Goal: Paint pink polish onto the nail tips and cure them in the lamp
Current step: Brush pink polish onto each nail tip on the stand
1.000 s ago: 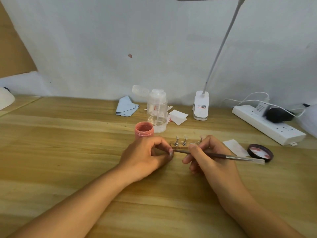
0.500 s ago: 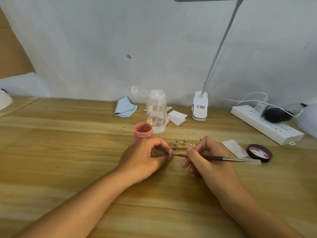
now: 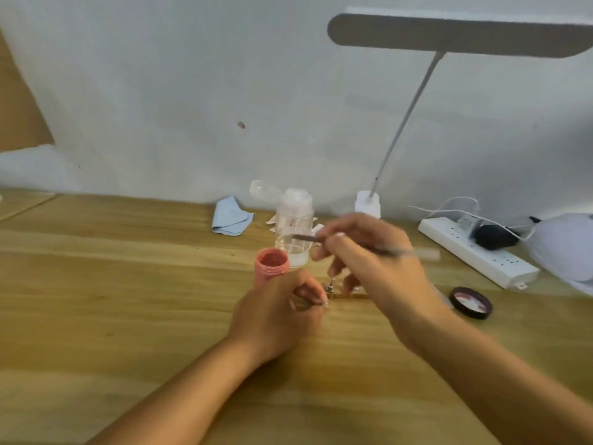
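Note:
My left hand (image 3: 276, 316) rests on the wooden table and pinches a small nail tip (image 3: 323, 302) between thumb and forefinger, beside the left end of the wooden nail stand (image 3: 349, 295) with its metal pegs. My right hand (image 3: 369, 261) is raised above the stand and grips a thin brush (image 3: 401, 251), blurred by motion. The brush tip points left, above and just right of the open pink polish jar (image 3: 272, 263). A white curing lamp (image 3: 568, 245) shows at the right edge.
Behind the jar stands a clear pump bottle (image 3: 295, 220), with a blue cloth (image 3: 231, 216) to its left. A desk lamp (image 3: 367, 203) rises at the back. A power strip (image 3: 475, 252) and the jar's dark lid (image 3: 470, 302) lie to the right.
My right hand has lifted the brush off the nail tip and moved it up and back toward the pink jar. The left hand has kept its pinch. The camera has tilted upward.

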`<state>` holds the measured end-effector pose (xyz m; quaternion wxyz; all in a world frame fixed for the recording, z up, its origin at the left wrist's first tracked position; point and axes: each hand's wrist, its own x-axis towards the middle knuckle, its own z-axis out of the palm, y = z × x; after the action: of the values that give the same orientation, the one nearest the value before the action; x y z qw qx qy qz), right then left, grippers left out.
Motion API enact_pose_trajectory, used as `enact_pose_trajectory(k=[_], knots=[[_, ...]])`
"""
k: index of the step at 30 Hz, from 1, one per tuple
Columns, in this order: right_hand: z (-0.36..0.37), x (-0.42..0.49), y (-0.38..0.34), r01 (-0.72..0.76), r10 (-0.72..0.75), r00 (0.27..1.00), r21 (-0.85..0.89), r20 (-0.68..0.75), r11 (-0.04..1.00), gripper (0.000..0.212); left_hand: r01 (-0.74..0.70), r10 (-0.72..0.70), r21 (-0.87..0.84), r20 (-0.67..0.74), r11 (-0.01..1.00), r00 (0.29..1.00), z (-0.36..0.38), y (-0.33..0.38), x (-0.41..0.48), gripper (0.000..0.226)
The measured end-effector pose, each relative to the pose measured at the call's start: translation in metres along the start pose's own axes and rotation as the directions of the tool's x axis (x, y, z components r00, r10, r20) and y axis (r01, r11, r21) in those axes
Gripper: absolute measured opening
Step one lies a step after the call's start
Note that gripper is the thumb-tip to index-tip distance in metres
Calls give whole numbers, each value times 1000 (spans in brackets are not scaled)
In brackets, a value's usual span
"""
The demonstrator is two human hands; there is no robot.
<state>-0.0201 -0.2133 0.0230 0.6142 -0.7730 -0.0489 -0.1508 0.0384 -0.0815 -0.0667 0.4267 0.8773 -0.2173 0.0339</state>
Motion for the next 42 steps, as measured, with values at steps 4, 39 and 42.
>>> enact_pose_trajectory(k=[4,39,42], knots=[[16,45,-17,-94,107,993,-215,49,972,15,-26,24,32,53,999,998,-5,1,0,14],[-25,-29,56,-158,217,959,295,-179,942,15,-31,29,43,40,999,999,1,3,7,16],[-28,-29,61,-143,193,962,246,-193,959,15,-40,38,42,36,998,999,2,2,7,16]])
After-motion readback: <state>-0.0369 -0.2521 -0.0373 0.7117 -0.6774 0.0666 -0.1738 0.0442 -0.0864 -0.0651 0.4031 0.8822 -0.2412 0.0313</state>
